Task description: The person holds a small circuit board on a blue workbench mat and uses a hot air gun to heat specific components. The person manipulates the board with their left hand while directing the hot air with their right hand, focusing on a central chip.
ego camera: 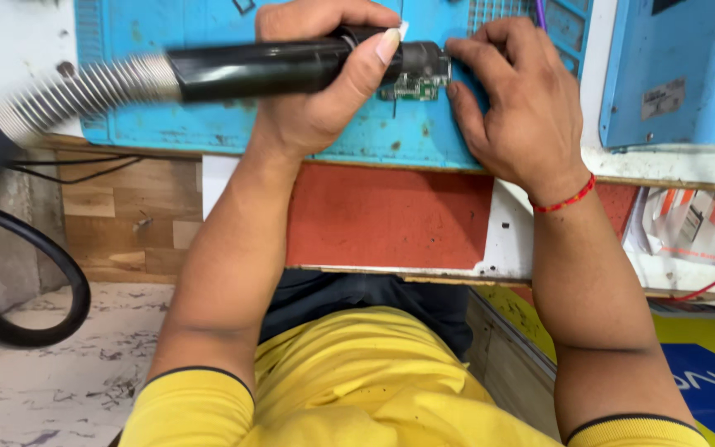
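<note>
My left hand is wrapped around a black hot-air tool handle, which ends in a grey ribbed hose running off to the left. The tool's dark nozzle points right, just above a small green circuit board lying on the blue work mat. My right hand rests flat on the mat, with its fingertips pressing on the board's right edge beside the nozzle. A red thread bracelet sits on that wrist.
A blue box-shaped machine stands at the right of the bench. A black cable loops down at the left over a wooden panel. An open drawer holding paper packets sits under the bench's right edge.
</note>
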